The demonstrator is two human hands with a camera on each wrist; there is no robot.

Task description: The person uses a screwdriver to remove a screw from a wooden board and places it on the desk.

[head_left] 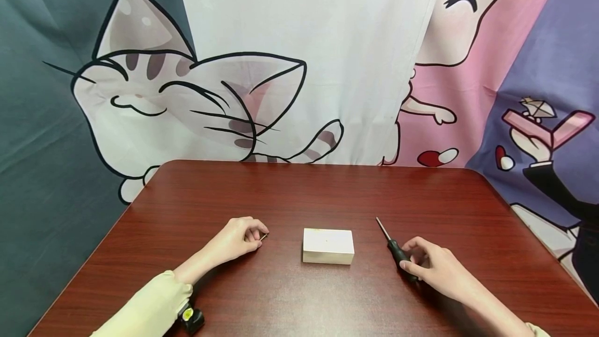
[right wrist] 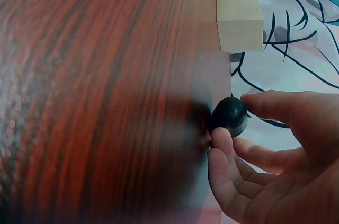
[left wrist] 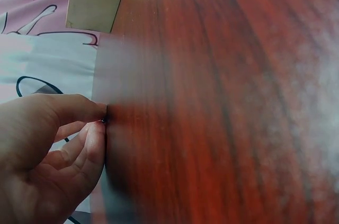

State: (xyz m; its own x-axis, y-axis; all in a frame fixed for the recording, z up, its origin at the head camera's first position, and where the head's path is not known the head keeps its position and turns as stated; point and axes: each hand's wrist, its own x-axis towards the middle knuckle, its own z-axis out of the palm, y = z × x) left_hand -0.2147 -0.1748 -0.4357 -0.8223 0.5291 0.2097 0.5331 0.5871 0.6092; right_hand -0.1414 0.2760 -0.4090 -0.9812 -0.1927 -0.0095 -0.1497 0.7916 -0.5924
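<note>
Between the thumb and fingertips of my left hand (head_left: 241, 237) is a small, thin, brass-coloured screw (head_left: 263, 237), pinched low at the tabletop; the fingers mostly cover it in the left wrist view. On the other side, my right hand (head_left: 437, 266) grips the black handle of a screwdriver (head_left: 398, 254) with thumb and fingers. The metal shaft points away and a little left, while the rounded handle end faces the right wrist camera. A pale wooden block (head_left: 327, 246) lies flat between the hands, touched by neither, with a tiny dark dot on its top.
The reddish-brown wooden table (head_left: 281, 191) has rounded far corners. Right behind it hangs a cartoon-printed curtain (head_left: 365, 66). A black wrist device (head_left: 191, 319) sits at my left sleeve, close over the table.
</note>
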